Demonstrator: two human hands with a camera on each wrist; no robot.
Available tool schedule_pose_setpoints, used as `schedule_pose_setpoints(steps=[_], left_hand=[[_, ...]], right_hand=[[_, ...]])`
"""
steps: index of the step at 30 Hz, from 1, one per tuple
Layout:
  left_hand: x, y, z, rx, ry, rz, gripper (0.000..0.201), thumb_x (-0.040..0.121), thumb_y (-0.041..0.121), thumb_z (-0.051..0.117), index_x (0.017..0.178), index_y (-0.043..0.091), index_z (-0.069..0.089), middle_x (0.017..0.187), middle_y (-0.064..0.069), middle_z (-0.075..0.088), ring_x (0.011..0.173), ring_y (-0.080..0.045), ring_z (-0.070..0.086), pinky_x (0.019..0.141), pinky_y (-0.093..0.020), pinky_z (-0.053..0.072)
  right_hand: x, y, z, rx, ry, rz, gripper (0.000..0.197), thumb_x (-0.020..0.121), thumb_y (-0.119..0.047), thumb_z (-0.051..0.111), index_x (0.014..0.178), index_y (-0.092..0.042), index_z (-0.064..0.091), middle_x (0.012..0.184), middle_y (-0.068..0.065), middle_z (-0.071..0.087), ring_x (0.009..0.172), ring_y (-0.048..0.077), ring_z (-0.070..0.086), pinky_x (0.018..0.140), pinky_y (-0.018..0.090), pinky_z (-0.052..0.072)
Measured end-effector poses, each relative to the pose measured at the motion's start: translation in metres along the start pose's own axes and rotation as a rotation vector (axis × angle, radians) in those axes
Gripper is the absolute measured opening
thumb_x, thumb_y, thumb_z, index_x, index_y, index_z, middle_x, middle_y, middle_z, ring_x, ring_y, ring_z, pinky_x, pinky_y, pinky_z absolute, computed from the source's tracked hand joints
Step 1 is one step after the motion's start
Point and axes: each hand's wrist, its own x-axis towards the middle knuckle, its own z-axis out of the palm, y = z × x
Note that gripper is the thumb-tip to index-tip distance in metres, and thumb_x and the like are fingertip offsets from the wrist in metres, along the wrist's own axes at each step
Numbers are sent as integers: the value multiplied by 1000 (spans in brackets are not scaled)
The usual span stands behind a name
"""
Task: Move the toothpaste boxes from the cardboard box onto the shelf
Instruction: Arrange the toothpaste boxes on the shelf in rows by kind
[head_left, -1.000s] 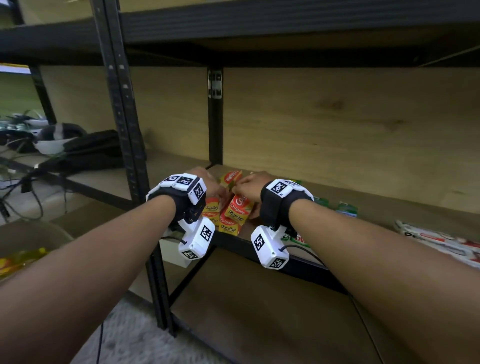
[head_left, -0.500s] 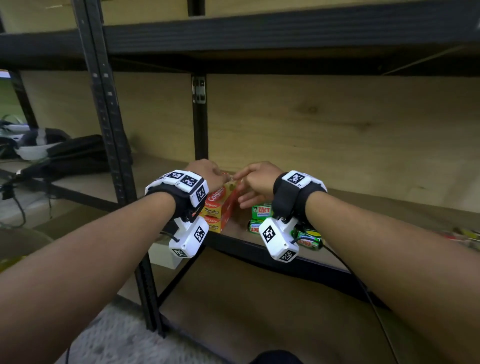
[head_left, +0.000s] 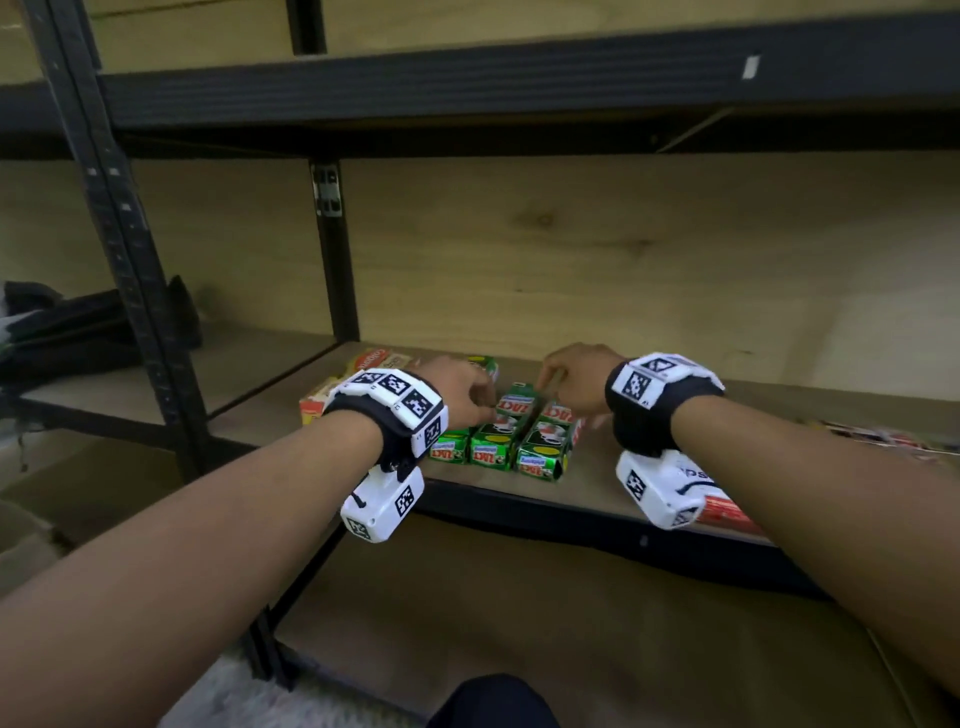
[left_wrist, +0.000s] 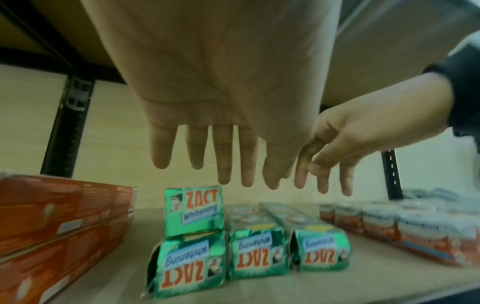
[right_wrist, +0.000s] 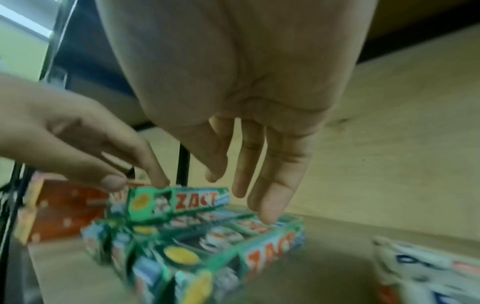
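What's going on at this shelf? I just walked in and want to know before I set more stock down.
A person is arranging toothpaste boxes on the shelf. Both hands hover over a cluster of green Zact boxes lying side by side, with one more stacked on the leftmost. The left hand is spread open just above them; the right hand reaches down, one of its fingers at the top of a box. Neither grips anything. Red boxes sit stacked to the left.
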Motion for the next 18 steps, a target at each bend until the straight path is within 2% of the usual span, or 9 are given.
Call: schedule_pose_setpoints(steps=[2, 4, 6, 9, 13, 16, 18], left_hand=[[6, -1, 11, 39, -43, 28, 41, 92, 49, 58, 126, 28, 61, 132, 3, 60, 113, -20, 58, 87, -26, 45], [12, -5, 23, 53, -58, 43, 47, 91, 52, 58, 131, 27, 58, 139, 2, 55, 122, -20, 54, 99, -32, 46], [18, -11, 32, 49, -59, 56, 49, 90, 54, 58, 131, 28, 58, 143, 2, 51, 128, -18, 49, 106, -35, 42], [23, -18, 40, 40, -46, 69, 50, 87, 62, 56, 128, 33, 59, 144, 4, 49, 131, -16, 46, 108, -37, 40], [25, -23, 44, 28, -49, 92, 52, 86, 65, 54, 127, 35, 59, 144, 5, 48, 131, -14, 45, 108, -38, 40], [23, -20, 44, 56, -53, 108, 55, 87, 66, 52, 130, 33, 57, 143, 4, 49, 130, -16, 45, 107, -39, 40], [20, -17, 45, 72, -42, 117, 54, 88, 64, 52, 131, 31, 57, 141, 2, 50, 129, -17, 46, 107, -39, 40]], right_hand=[[5, 19, 8, -215, -69, -36, 38, 91, -8, 53, 119, -30, 65, 127, -2, 61, 93, 18, 60, 67, 24, 48], [11, 35, 17, -238, -92, -85, 42, 89, -10, 62, 125, -32, 61, 138, -1, 55, 112, 22, 59, 85, 27, 49], [16, 46, 23, -227, -119, -129, 54, 86, -7, 67, 132, -32, 57, 146, 4, 47, 124, 26, 53, 96, 31, 47], [25, 53, 30, -266, -134, -163, 63, 86, -7, 67, 138, -38, 52, 143, 11, 47, 122, 31, 54, 97, 35, 48], [40, 56, 35, -284, -209, -154, 69, 83, -4, 67, 139, -39, 49, 140, 12, 48, 120, 33, 55, 96, 38, 49], [46, 55, 35, -338, -221, -157, 69, 82, -2, 67, 138, -37, 49, 135, 11, 47, 116, 34, 55, 90, 35, 48], [49, 54, 39, -341, -194, -164, 63, 86, -4, 65, 139, -34, 50, 135, 10, 48, 119, 33, 54, 90, 31, 44]])
